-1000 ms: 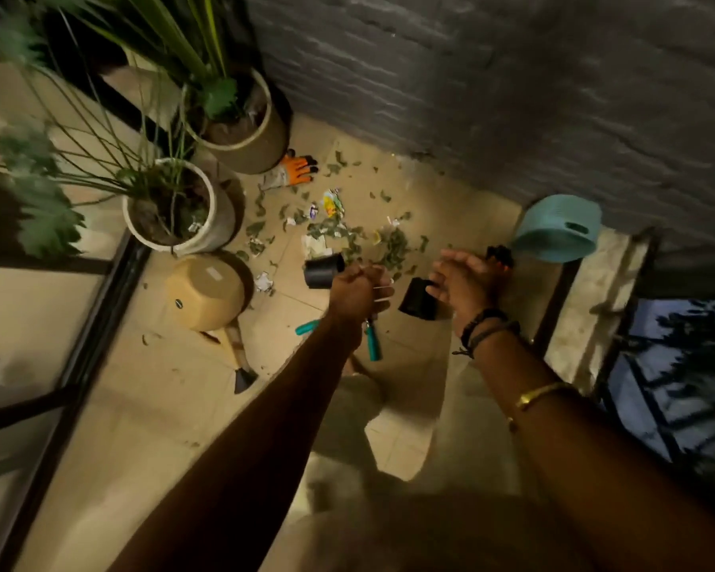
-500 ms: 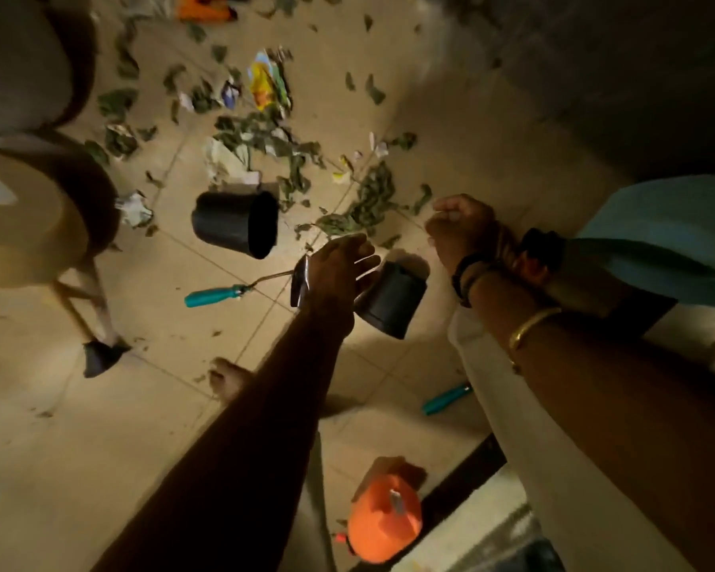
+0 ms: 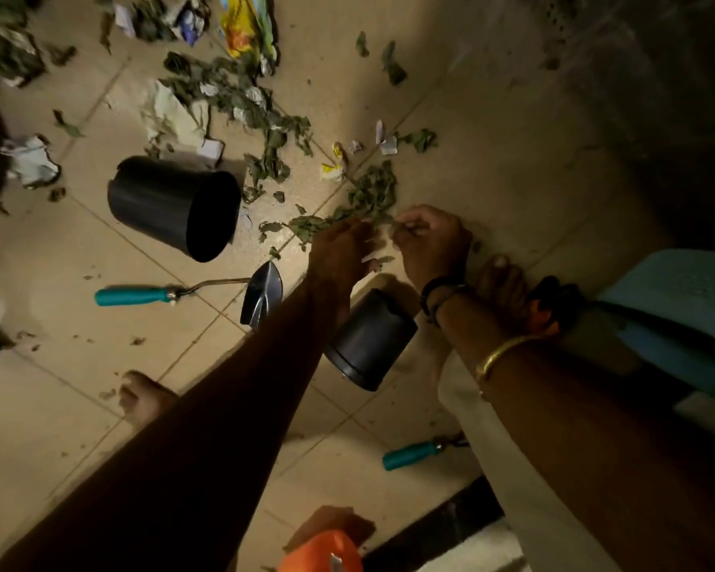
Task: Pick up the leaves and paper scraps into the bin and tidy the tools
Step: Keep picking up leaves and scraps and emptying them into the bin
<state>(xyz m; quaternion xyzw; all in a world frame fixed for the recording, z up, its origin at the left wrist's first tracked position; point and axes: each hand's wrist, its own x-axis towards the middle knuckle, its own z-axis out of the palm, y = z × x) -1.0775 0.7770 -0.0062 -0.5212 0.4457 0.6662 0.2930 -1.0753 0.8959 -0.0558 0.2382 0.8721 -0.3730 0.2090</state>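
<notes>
Head view, dim light, tiled floor [image 3: 492, 130]. Landmark for all positions: the trowel [image 3: 261, 293] with the teal handle, lying flat.

Nearest the camera from the trowel: an orange object [image 3: 320, 551] at the frame's bottom edge, identity unclear. Right of that, a second teal-handled tool [image 3: 411, 454], its head hidden under a pale trouser leg.

Just right of the trowel blade: a small black pot [image 3: 368, 344] on its side, partly hidden by the left forearm. Further right, past a bare foot, the pale teal bin [image 3: 686, 307] sits at the frame edge, opening not visible.

Just beyond the trowel blade: left hand [image 3: 339, 251] and right hand [image 3: 432, 241], both fingers curled down onto a clump of leaves [image 3: 372, 192]. Right hand appears to pinch a few leaves; left hand's hold cannot be told.

Beyond-left of the trowel: a larger black pot [image 3: 174, 206] tipped over, mouth facing the camera.

Furthest: more leaves mixed with paper scraps [image 3: 170, 113] and a yellow wrapper [image 3: 244, 26].

Judgement: step in hand is gathering the near clump. Best to rake both hands together, cup firmly so dry bits don't drop, then carry right to the bin.
</notes>
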